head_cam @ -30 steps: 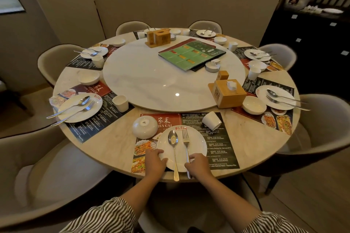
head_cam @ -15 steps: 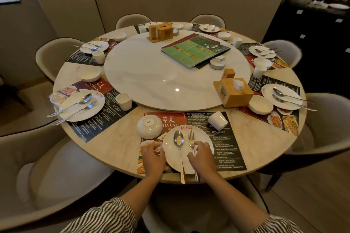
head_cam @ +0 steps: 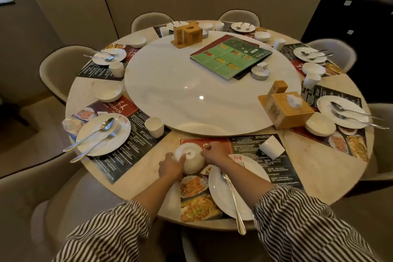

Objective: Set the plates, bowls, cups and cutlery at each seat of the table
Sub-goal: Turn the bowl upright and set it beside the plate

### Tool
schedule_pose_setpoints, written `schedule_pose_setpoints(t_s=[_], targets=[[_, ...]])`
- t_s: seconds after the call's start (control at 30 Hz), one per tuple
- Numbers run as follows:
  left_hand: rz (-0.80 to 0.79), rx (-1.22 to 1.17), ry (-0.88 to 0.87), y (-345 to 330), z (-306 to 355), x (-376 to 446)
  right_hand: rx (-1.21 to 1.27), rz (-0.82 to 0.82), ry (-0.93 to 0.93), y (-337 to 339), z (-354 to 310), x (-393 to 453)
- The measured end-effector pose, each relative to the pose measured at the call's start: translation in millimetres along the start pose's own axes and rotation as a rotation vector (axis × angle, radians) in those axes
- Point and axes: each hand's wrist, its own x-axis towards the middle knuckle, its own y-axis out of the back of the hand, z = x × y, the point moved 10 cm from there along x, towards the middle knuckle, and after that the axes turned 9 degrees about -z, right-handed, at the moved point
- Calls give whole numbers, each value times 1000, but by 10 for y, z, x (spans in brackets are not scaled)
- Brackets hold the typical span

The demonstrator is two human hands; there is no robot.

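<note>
At nearest seat, upturned white bowl sits base-up on placemat, just left of plate. Our left hand and right hand cup its sides, each grip closed on bowl. We judge it glazed ceramic: stiff, slick, chippable, modest weight; best held at rim, both sides, for flipping. Half a second ago our hands were at plate and cutlery; now on bowl. Cup lies tipped beyond plate.

Black-and-white striped sleeves, seemingly loose.
</note>
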Motion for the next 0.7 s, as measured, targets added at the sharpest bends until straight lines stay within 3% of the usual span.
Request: schedule_pose_setpoints(t_s=[0.17, 0.4, 0.57, 0.7], targets=[[-100, 101, -19, 2, 109, 179, -19, -5, -120, -155, 77, 290], [-312, -215, 35, 5, 104, 329, 285, -40, -248, -91, 238, 368], [-465, -458, 56, 7, 149, 283, 525, -168, -102, -55, -18, 209], [-410, -539, 9, 146, 257, 330, 381, -174, 144, 30, -438, 50]])
